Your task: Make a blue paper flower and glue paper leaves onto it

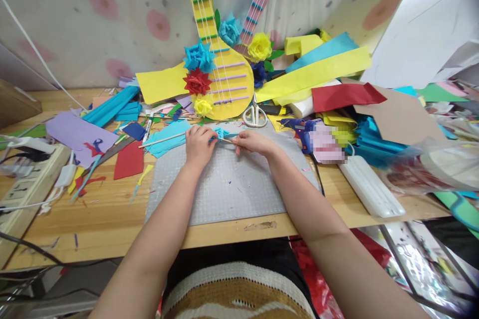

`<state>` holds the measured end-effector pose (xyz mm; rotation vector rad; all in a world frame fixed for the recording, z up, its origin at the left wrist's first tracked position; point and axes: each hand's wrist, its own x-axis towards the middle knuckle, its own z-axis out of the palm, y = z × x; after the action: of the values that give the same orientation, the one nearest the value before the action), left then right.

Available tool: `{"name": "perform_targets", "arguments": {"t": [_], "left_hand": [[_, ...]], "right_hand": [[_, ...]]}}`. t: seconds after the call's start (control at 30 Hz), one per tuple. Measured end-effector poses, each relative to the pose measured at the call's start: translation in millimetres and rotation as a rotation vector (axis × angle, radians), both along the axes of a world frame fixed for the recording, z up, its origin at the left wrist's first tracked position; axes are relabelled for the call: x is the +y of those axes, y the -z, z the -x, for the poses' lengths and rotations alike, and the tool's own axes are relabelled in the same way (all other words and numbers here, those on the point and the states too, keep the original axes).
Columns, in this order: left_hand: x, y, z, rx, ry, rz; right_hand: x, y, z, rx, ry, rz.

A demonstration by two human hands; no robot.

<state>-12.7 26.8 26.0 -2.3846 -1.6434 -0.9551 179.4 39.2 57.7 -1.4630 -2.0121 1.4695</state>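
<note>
Over the back part of a grey cutting mat (239,189), my left hand (200,145) is closed, its fingertips on a small piece of blue crepe paper (221,132). Just to the right, my right hand (253,142) pinches a thin pale stick (226,140) that runs between the two hands beside the blue paper. Another length of pale stick (162,140) shows left of my left hand, above a light blue sheet (168,135); whether it is the same stick is hidden by the fingers. White-handled scissors (255,117) lie behind my right hand.
A yellow paper guitar (234,79) with paper flowers leans at the back. Right of the mat are a blue glue gun (304,132) and a white case (370,187). Paper scraps pile on both sides. A power strip (33,179) and cables lie at the left edge.
</note>
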Motion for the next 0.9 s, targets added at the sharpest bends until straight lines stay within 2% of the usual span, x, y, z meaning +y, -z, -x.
{"name": "perform_targets", "arguments": {"t": [0.17,0.37,0.57,0.73,0.9], "left_hand": [[0,0.1,-2,-0.024,-0.016,0.039],[-6,-0.1,-10,-0.18,-0.248,0.05],[-9,2.0,-14,-0.235,-0.279,0.148],[-7,4.8,-14,-0.273,-0.259,0.176],[-7,5.0,-14,-0.249,-0.272,0.193]], "right_hand": [[1,2.7,1,-0.004,0.008,-0.017],[4,9.2,4,0.104,0.126,-0.013],[2,7.3,4,0.11,0.075,-0.018],[1,9.8,8,0.163,0.163,0.006],[2,10.4,8,0.111,0.144,-0.016]]}}
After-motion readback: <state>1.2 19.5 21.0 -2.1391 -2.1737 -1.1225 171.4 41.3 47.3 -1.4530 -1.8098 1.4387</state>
